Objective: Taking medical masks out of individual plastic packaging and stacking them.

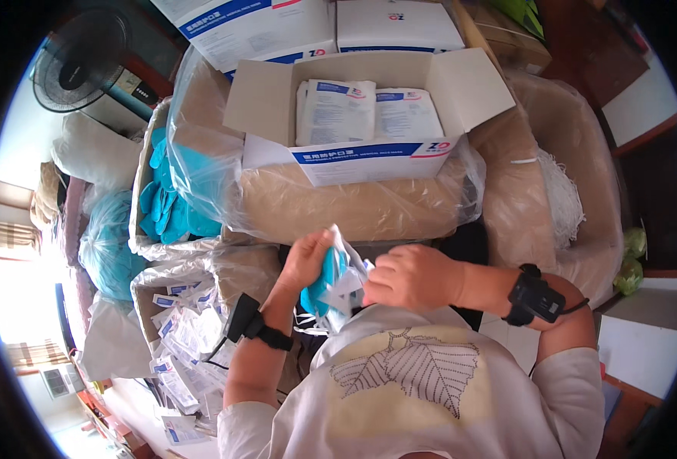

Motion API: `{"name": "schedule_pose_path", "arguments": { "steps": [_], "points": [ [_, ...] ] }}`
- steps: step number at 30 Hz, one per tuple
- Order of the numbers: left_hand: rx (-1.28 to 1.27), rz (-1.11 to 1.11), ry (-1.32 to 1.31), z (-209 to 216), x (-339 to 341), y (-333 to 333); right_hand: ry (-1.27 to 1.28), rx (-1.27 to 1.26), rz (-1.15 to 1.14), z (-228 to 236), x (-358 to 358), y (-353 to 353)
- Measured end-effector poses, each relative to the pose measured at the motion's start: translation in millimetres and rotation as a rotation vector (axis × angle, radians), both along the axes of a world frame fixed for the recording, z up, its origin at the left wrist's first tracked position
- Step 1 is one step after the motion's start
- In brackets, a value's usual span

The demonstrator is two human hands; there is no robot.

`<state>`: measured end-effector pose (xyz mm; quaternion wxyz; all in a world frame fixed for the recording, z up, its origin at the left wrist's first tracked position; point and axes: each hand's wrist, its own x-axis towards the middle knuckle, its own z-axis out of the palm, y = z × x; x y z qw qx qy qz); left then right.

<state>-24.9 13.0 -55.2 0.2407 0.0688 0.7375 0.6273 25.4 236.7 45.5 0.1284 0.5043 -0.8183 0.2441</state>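
A white mask packet [346, 286] is in front of my chest, its edge rising between my hands. Folded blue face masks [324, 283] with thin white ear loops hang beside and below it; whether they sit inside the packet I cannot tell. My left hand [306, 258] pinches the packet near its upper left edge. On the other side, my right hand [413, 277] is closed with its fingertips on the packet's right side. An open white box [373, 162] just beyond my hands holds upright mask packets [338, 112].
At left, a lined carton [141, 206] holds loose blue masks; a nearer one [145, 298] overflows with packets [181, 382]. A lined carton [610, 206] at right holds white cords [559, 200]. Closed white boxes [399, 27] are stacked behind. A fan [83, 61] stands far left.
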Motion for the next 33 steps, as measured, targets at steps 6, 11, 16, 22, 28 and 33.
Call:
{"name": "schedule_pose_path", "arguments": {
  "steps": [6, 11, 16, 22, 28, 33],
  "points": [
    [-0.077, 0.264, 0.210, -3.1, -26.5, -31.7, -0.225, -0.030, 0.073, 14.6, 32.4, 8.7],
    [-0.387, 0.105, 0.479, 41.0, -27.8, -10.2, -0.586, 0.210, -0.184, 13.9, 22.4, 24.3],
    [-0.459, 0.093, 0.586, 73.9, -19.7, 20.0, -0.699, -0.250, -0.420, 17.2, -16.7, -2.6],
    [-0.472, 0.130, 0.633, 81.0, -10.3, 16.1, -0.779, -0.321, -0.479, -7.2, -31.1, -14.6],
    [-0.471, 0.173, 0.589, 78.7, -6.8, 16.2, -0.822, -0.325, -0.417, -8.0, -32.9, -19.1],
    [-0.393, 0.208, 0.603, 77.1, -2.7, 17.2, -0.642, -0.271, -0.469, -6.0, -35.8, -20.7]
  ]
}}
